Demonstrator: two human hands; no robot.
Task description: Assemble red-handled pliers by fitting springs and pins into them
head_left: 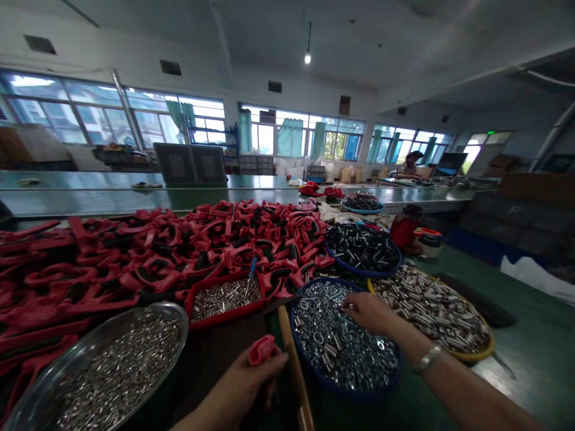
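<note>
My left hand (238, 383) is at the bottom of the view, closed around a small red plastic part (262, 349) whose end sticks out above my fingers. My right hand (366, 314) reaches over a blue-rimmed basin (345, 392) heaped with steel nuts and washers, its fingertips touching the pile. Whether those fingers pinch a nut is hidden. A wooden strip (294, 377) runs between my hands, beside the basin.
A large heap of red-and-black parts (135, 263) fills the left. Nearby are a steel tray of small metal pieces (179, 323), a red tray of metal sleeves (224, 315), a blue basin of bolts (362, 272) and a yellow tray of metal cylinders (471, 353). A co-worker (411, 163) sits far back.
</note>
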